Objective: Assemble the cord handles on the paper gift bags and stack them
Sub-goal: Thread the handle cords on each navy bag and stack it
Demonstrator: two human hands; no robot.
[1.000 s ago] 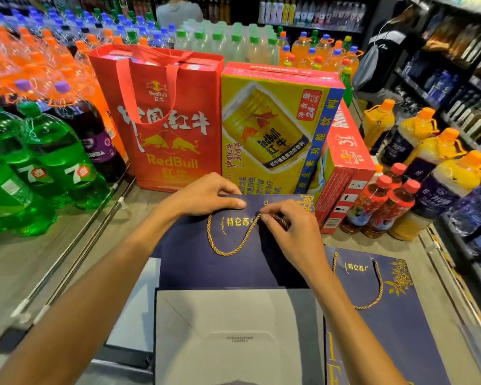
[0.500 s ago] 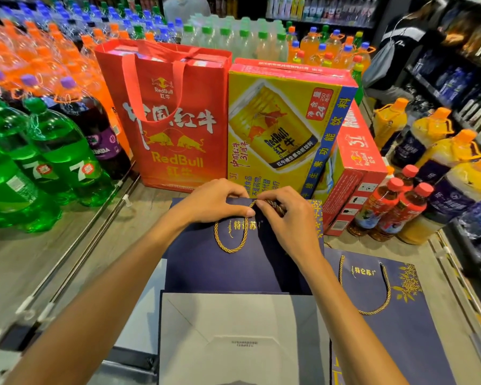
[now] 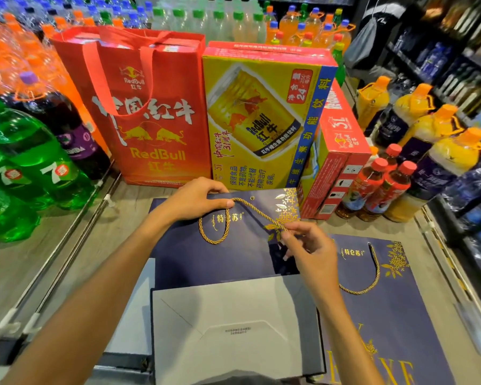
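Where the wooden counter [image 3: 109, 245] meets a red tote [image 3: 156, 112] and a yellow drinks carton [image 3: 261, 115], a navy gift bag [image 3: 206, 265] lies flat, its grey folded base nearest the person. A second navy bag [image 3: 395, 315], cord handle fitted, lies just beside it on the right. The left hand [image 3: 195, 200] grips the first bag's top edge, thumb pinning the gold cord [image 3: 257, 212]. The right hand [image 3: 310, 248] pinches the cord's free end between thumb and fingertips, over the bag's front.

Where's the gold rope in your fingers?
Head view, centre: the gold cord lies on the navy gift bag between the left hand and right hand, near the yellow Red Bull box.
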